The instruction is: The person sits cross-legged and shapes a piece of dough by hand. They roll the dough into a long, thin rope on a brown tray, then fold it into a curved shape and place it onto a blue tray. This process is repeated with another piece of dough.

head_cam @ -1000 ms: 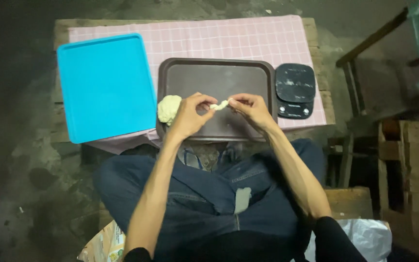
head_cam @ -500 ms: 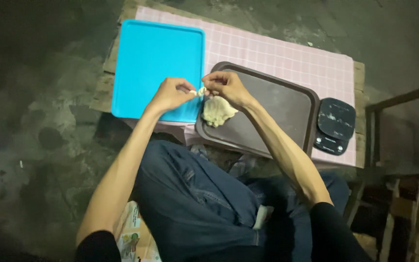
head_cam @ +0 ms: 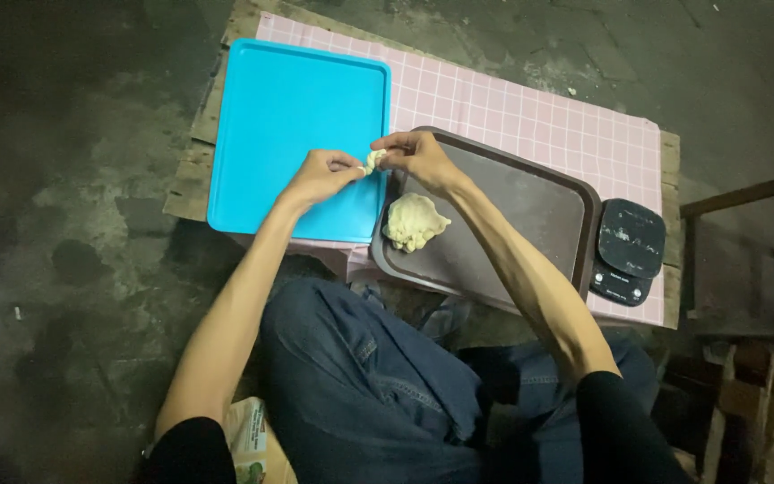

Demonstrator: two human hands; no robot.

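Note:
My left hand [head_cam: 320, 177] and my right hand [head_cam: 418, 159] meet over the right edge of the blue tray [head_cam: 288, 116]. Between their fingertips they pinch a small piece of pale dough [head_cam: 373, 161]. A larger lump of dough [head_cam: 413, 221] lies on the left part of the dark brown tray [head_cam: 530, 206], just below my right hand. Both trays rest side by side on a low table covered with a pink checked cloth [head_cam: 530, 116].
A black kitchen scale [head_cam: 627, 250] sits at the right end of the table, touching the brown tray. A wooden chair frame [head_cam: 745, 224] stands to the right. My knees in jeans are under the table's near edge. Dark concrete floor surrounds it.
The view has swung so the table sits more to the right. Both hands with the small dough piece have shifted from over the brown tray toward the blue tray's edge.

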